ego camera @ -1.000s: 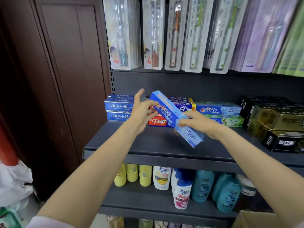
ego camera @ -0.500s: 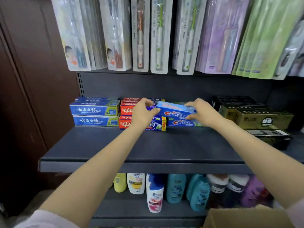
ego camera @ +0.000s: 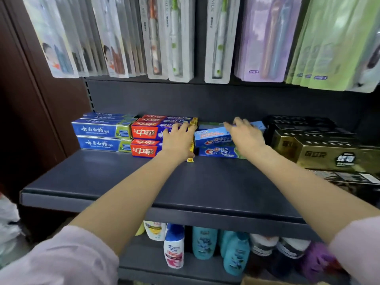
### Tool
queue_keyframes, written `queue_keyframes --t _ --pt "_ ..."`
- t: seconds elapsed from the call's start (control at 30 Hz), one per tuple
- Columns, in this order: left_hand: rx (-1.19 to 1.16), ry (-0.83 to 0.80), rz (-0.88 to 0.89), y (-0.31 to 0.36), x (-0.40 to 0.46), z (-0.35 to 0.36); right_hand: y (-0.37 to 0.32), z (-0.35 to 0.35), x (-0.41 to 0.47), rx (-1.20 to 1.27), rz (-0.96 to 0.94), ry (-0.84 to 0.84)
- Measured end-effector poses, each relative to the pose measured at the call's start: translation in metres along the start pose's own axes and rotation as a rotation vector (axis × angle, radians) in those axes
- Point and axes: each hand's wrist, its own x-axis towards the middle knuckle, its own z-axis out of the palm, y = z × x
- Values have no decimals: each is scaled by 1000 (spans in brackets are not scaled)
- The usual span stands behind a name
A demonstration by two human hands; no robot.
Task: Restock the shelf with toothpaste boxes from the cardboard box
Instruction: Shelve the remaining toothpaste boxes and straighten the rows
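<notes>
A light blue Crest toothpaste box (ego camera: pixel 211 138) lies slightly tilted on top of another Crest box (ego camera: pixel 218 152) at the back of the dark shelf (ego camera: pixel 164 186). My right hand (ego camera: pixel 245 134) lies over its right half, fingers curled over the far edge. My left hand (ego camera: pixel 178 140) rests flat with spread fingers against the right end of the stacked red toothpaste boxes (ego camera: pixel 145 131), holding nothing. Only a corner of the cardboard box (ego camera: pixel 265 281) shows at the bottom edge.
Blue toothpaste boxes (ego camera: pixel 98 130) are stacked at the far left, black and gold boxes (ego camera: pixel 320 153) at the right. Toothbrush packs (ego camera: pixel 174 38) hang above. Shampoo bottles (ego camera: pixel 205 243) fill the lower shelf. A brown wooden cabinet (ego camera: pixel 30 99) borders the left side.
The Crest box went from tilted in both hands in front of the stacks to lying on the lower Crest box. My left hand let go and shifted left onto the red boxes.
</notes>
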Motion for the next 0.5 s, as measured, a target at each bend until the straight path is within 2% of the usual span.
queue_keyframes --t 0.2,0.5 --pt "-60 -25 -42 6 -2 -1 12 -3 -1 33 -33 -88" --pt "-96 -30 -63 9 -1 -6 2 18 -8 53 87 -63"
